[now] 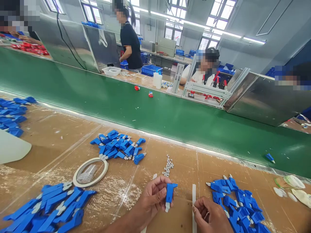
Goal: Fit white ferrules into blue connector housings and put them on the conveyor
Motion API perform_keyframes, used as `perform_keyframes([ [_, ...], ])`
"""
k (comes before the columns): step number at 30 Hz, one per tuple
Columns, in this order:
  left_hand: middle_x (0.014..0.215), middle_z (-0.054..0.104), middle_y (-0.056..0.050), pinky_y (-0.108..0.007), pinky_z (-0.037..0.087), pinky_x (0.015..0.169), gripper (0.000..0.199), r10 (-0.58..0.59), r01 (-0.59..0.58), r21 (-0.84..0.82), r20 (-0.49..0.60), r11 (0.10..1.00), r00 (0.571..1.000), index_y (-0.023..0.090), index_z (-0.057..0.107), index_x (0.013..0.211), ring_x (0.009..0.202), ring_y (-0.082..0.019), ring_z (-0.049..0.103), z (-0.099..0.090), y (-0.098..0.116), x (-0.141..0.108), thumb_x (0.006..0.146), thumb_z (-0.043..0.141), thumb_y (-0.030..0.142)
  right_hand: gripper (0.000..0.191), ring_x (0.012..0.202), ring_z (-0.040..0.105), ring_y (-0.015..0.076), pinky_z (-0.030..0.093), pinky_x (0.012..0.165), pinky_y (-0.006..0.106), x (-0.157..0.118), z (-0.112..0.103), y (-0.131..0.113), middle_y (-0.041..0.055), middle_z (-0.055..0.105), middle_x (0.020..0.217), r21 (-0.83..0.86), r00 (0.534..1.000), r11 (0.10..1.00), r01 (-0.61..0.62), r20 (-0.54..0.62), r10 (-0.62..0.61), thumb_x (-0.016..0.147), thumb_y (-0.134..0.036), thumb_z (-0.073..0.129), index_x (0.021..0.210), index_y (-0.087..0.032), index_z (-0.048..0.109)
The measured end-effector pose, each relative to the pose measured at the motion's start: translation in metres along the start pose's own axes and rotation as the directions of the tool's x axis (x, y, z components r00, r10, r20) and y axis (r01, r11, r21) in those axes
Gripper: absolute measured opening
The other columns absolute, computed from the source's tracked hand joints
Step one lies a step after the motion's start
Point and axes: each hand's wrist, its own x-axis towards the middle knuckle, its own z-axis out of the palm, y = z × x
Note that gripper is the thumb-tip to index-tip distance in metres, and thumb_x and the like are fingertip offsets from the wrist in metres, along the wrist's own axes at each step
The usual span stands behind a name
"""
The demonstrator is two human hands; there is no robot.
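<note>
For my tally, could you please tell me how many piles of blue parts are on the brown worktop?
4: far-left pile, near-left pile, middle pile, and right pile beside the right hand. Others may be hidden.

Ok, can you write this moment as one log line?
left hand: holding blue piece | right hand: curled at white strip, contents unclear | grey bits: small heap beyond left hand

We can read no text, label, brand, number or sign anywhere in view (the held blue part (169, 193), the pale ring (106, 167) and the white bottles (158, 81) across the green belt (170, 119) show us no lettering that we can make out).
</note>
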Motion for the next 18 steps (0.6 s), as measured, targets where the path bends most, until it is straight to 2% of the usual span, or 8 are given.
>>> perform_keyframes([
  [4,0.069,0.066,0.001,-0.013,0.04,0.044,0.04,0.006,-0.006,0.005,-0.012,1.0,1.0,0.015,0.065,0.09,0.059,-0.01,0.067,0.001,0.003,0.002,0.069,0.089,0.039,0.021,0.056,0.063,0.0195,0.043,0.055,0.028,0.005,0.004,0.011,0.0015,0.066,0.063,-0.303,0.992,0.944,0.129,0.034,-0.124,0.088,-0.019,0.045,0.072,-0.022,0.057],
  [7,0.069,0.065,0.001,-0.013,0.039,0.044,0.042,0.003,-0.003,0.006,-0.003,1.0,1.0,0.016,0.064,0.09,0.057,-0.009,0.066,-0.001,0.001,0.004,0.068,0.09,0.041,0.021,0.056,0.065,0.0201,0.043,0.055,0.028,0.005,0.011,0.015,0.0019,0.067,0.062,-0.408,0.981,0.895,0.184,0.019,-0.193,0.088,-0.015,0.045,0.073,-0.022,0.058],
  [13,0.07,0.066,0.0,-0.013,0.038,0.043,0.042,-0.004,0.004,-0.003,0.007,1.0,1.0,0.016,0.063,0.091,0.058,-0.01,0.067,-0.007,-0.006,0.007,0.069,0.089,0.04,0.023,0.062,0.067,0.0217,0.046,0.058,0.029,0.005,0.011,0.018,0.0032,0.067,0.069,-0.492,0.963,0.831,0.259,0.06,-0.265,0.09,-0.012,0.046,0.076,-0.021,0.062],
  [18,0.069,0.066,0.0,-0.013,0.039,0.043,0.035,0.022,-0.022,-0.025,0.023,0.999,0.999,0.016,0.065,0.093,0.058,-0.011,0.068,-0.012,-0.013,0.009,0.073,0.086,0.036,0.023,0.068,0.069,0.0224,0.048,0.061,0.029,0.006,0.009,0.02,0.004,0.067,0.075,-0.415,0.971,0.878,0.24,0.088,-0.224,0.093,-0.013,0.049,0.078,-0.021,0.065],
])
